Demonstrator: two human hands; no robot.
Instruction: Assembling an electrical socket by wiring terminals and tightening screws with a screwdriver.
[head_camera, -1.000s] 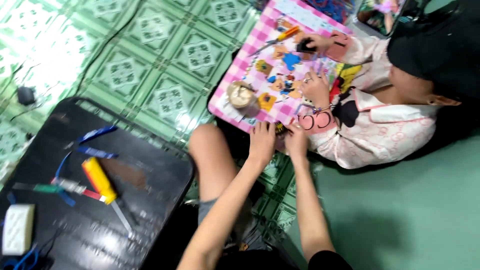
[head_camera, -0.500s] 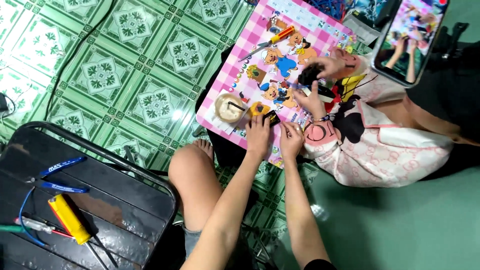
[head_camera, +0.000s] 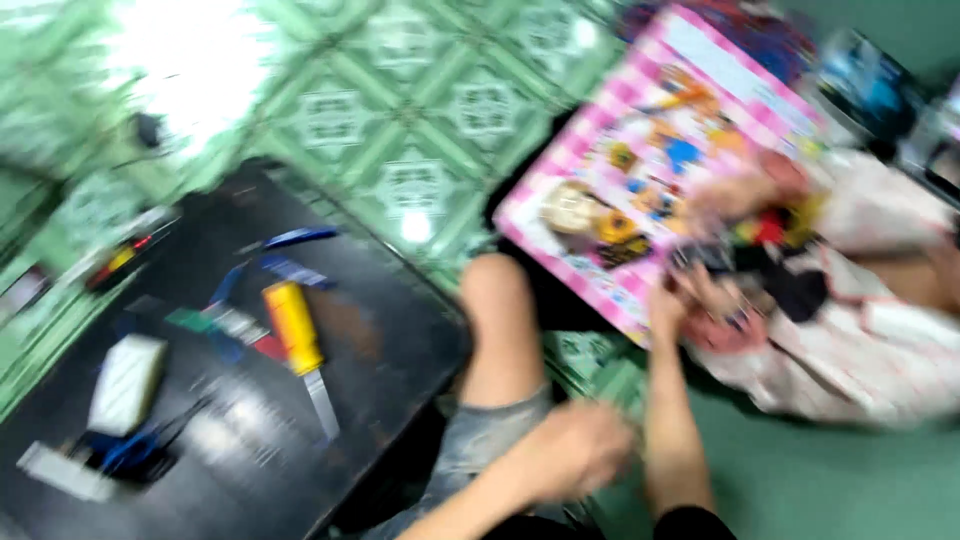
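A floor of green patterned tiles (head_camera: 440, 110) fills the blurred view, with a black tray-like surface (head_camera: 390, 340) lying on it beside the person's bent knee (head_camera: 495, 300). The person's left hand (head_camera: 575, 450) hangs low over their own lap, fingers curled loosely inward; motion blur hides whether anything is inside it, so I cannot tell if it grips something. The right hand (head_camera: 668, 305) reaches forward to the near edge of a pink chequered play board (head_camera: 640, 190), where it meets the hands of a second person in a pale garment (head_camera: 870, 340); blur keeps me from telling whether it is open or closed. Small coloured pieces lie on the board just beyond the right hand. Well off to the left of both hands, on the black surface, sit a yellow-handled knife (head_camera: 298, 345), blue-handled tools (head_camera: 280, 250), a white block (head_camera: 125, 385) and blue scissors (head_camera: 135, 450). A round pale dish (head_camera: 572, 208) rests on the board's left part.
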